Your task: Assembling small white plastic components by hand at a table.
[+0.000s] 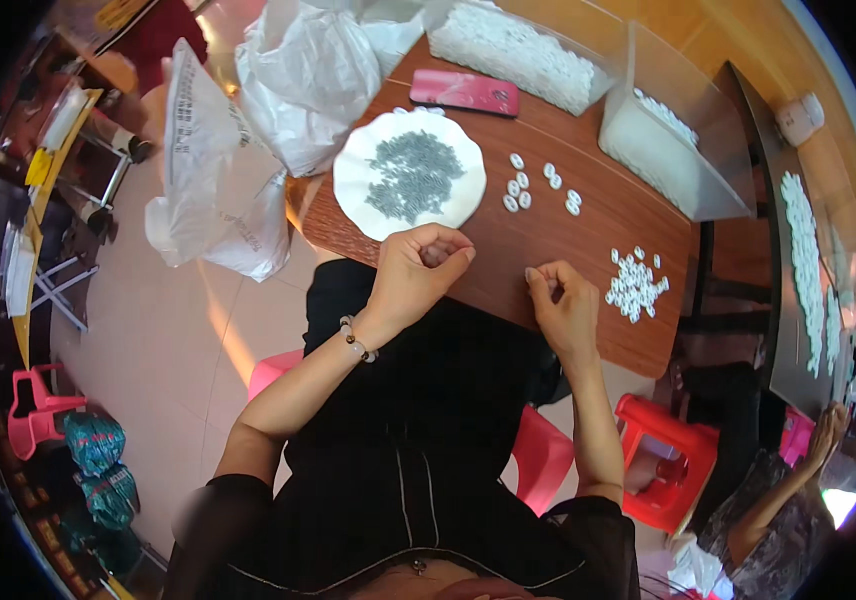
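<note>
Grips curled at table (508, 290) edge: left hand (418, 275), right hand (563, 305).

Sm. white ring parts (635, 285) heaped loose on brown table, just right of right hand.

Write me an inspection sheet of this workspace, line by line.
Surface: brown wooden table, mostly bare at the middle.
Job's things: white plate of small grey parts; white rings heaped by the right hand, a smaller group farther back.
Clutter: pink phone, two clear bins of white parts, white bags.
Grips: left hand curled shut; right hand pinched; contents hidden.
Cables: nothing seen.
Surroundings: red stools, tiled floor, another person's hand.
</note>
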`<state>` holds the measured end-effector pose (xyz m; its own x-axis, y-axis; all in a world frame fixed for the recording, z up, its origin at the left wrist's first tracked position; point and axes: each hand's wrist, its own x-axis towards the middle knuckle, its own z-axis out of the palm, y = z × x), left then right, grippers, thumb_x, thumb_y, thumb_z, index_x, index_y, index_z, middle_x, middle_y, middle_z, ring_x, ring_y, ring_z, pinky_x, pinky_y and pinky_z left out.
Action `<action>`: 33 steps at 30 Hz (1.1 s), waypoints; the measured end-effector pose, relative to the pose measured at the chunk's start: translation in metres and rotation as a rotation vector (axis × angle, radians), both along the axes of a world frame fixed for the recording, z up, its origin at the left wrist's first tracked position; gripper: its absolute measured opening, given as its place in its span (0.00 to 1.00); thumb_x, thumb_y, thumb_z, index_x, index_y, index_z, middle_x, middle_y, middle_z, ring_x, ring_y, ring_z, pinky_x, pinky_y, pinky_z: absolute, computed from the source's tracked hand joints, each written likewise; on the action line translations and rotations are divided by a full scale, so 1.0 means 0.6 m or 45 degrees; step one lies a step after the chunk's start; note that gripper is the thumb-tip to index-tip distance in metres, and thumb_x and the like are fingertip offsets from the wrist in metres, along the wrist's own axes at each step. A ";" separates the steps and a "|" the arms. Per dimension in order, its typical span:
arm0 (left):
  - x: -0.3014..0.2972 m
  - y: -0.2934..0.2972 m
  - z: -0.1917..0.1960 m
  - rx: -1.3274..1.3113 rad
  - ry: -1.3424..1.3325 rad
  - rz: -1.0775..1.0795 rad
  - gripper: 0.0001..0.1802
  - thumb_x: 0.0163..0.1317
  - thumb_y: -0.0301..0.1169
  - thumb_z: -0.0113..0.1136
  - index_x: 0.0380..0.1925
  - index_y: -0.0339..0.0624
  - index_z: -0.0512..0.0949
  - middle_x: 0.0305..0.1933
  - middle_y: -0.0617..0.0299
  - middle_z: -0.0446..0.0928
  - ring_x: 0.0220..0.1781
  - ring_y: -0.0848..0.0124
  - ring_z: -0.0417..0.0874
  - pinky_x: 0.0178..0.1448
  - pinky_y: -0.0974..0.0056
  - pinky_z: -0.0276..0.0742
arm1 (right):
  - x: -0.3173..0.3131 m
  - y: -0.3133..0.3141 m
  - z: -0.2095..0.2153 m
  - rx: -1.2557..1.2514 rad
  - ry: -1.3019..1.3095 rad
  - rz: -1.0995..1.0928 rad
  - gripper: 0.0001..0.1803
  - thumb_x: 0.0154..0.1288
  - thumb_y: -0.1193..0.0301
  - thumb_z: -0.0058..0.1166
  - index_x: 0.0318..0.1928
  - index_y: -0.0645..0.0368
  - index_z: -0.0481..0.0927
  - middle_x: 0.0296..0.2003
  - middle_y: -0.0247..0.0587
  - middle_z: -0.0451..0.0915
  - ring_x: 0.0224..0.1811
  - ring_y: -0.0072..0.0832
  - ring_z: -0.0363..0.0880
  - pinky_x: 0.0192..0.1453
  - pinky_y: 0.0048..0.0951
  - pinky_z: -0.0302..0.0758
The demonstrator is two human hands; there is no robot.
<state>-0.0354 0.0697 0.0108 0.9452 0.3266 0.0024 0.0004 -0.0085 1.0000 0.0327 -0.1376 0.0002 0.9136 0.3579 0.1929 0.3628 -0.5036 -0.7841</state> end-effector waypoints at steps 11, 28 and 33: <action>0.079 0.106 0.001 1.317 -0.073 0.015 0.09 0.51 0.30 0.63 0.33 0.41 0.82 0.40 0.46 0.76 0.46 0.48 0.77 0.49 0.52 0.74 | -0.003 0.002 -0.012 -0.139 -0.131 -0.068 0.12 0.62 0.67 0.60 0.27 0.62 0.77 0.19 0.42 0.74 0.20 0.33 0.73 0.26 0.34 0.68; 0.120 0.112 -0.006 1.439 0.031 -0.112 0.06 0.53 0.30 0.65 0.28 0.40 0.80 0.32 0.51 0.76 0.41 0.51 0.79 0.45 0.53 0.75 | 0.003 -0.003 -0.022 -0.098 -0.163 -0.061 0.12 0.63 0.66 0.60 0.29 0.61 0.79 0.22 0.42 0.77 0.23 0.34 0.75 0.29 0.34 0.70; 0.119 0.116 -0.004 1.355 0.012 -0.098 0.06 0.56 0.30 0.62 0.28 0.39 0.80 0.33 0.50 0.77 0.40 0.51 0.79 0.44 0.52 0.75 | 0.000 -0.002 -0.018 -0.084 -0.144 -0.055 0.12 0.63 0.66 0.60 0.29 0.62 0.78 0.22 0.42 0.77 0.23 0.34 0.75 0.29 0.35 0.70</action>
